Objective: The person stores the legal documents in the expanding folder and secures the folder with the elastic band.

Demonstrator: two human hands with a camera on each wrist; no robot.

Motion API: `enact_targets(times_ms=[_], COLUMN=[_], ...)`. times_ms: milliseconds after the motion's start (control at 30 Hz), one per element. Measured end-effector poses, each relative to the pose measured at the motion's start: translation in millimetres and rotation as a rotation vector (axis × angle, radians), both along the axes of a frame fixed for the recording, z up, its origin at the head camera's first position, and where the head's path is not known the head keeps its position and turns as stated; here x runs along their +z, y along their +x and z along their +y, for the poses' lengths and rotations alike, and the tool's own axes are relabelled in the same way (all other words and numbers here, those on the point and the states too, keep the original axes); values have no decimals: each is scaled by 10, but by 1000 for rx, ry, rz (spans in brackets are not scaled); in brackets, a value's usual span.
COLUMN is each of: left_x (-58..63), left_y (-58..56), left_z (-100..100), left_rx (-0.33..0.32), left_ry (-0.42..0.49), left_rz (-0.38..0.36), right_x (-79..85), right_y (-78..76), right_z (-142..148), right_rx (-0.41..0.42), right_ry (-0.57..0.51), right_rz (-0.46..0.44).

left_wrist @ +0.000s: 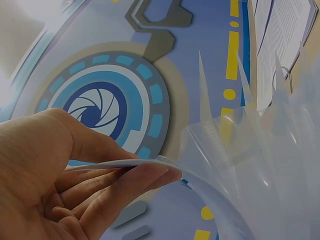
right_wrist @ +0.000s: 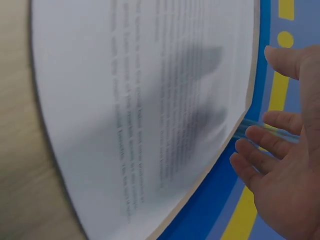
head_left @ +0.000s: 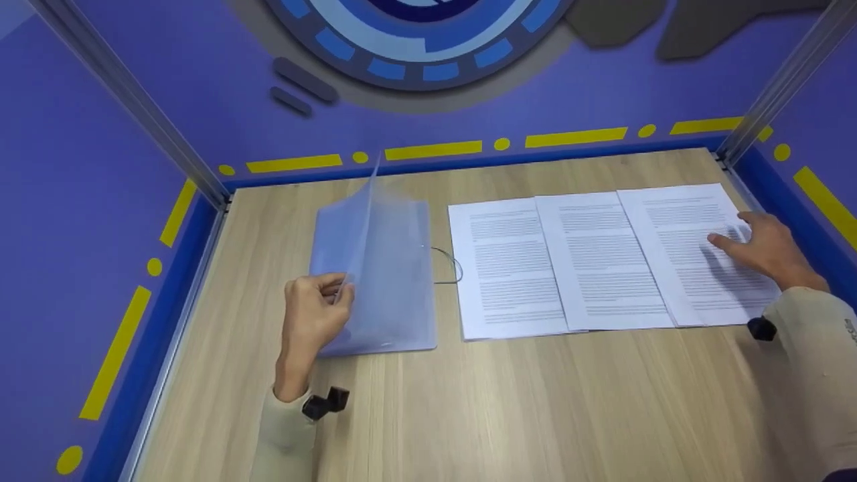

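A translucent display book (head_left: pixel 395 288) lies part-opened at the left of the table, a cover or leaf standing up from it. My left hand (head_left: pixel 315 308) pinches that raised leaf at its near edge between thumb and fingers. In the left wrist view several clear plastic sleeves (left_wrist: pixel 270 135) fan out beyond the fingertips. Three printed paper sheets or stacks overlap in a row: a left one (head_left: pixel 512 268), a middle one (head_left: pixel 606 261) and a right one (head_left: pixel 689 234). My right hand (head_left: pixel 770 248) hovers over the right one with spread fingers, casting a shadow on it.
A thin dark elastic loop (head_left: pixel 458 268) reaches from the display book's right edge to the left sheet. Blue printed panels (head_left: pixel 428 120) on metal posts (head_left: pixel 147 114) wall in the wooden table (head_left: pixel 535 415) at the back and sides.
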State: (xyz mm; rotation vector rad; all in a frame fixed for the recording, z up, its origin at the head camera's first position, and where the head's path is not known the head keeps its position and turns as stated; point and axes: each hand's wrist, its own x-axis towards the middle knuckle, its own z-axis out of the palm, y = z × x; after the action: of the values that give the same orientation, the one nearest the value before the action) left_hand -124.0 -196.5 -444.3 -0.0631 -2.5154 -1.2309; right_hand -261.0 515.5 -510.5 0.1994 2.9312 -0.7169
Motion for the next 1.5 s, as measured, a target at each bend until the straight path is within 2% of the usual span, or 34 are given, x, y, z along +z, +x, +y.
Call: enact_targets(times_ms=[167,267,800,1233,1500], left_x=[-13,-14,-8,-39,-38], left_y=[-25,-31,-8,4,-13], left_z=[24,24,3,-2,7], left_rx=[-9,-5,11,-10,0], left_ry=[-2,0,-12,7,-2], left_rz=[-5,-5,-7,-8,-6], right_x=[-110,-139,-99,-107,-120], right_y=[84,89,3,-38,-50], right_z=[137,188,164,214,240], right_rx=[-58,-61,-131,-136,-148], right_ry=[33,47,7,-46,-74], right_rz=[-26,-42,-161,-140,-166])
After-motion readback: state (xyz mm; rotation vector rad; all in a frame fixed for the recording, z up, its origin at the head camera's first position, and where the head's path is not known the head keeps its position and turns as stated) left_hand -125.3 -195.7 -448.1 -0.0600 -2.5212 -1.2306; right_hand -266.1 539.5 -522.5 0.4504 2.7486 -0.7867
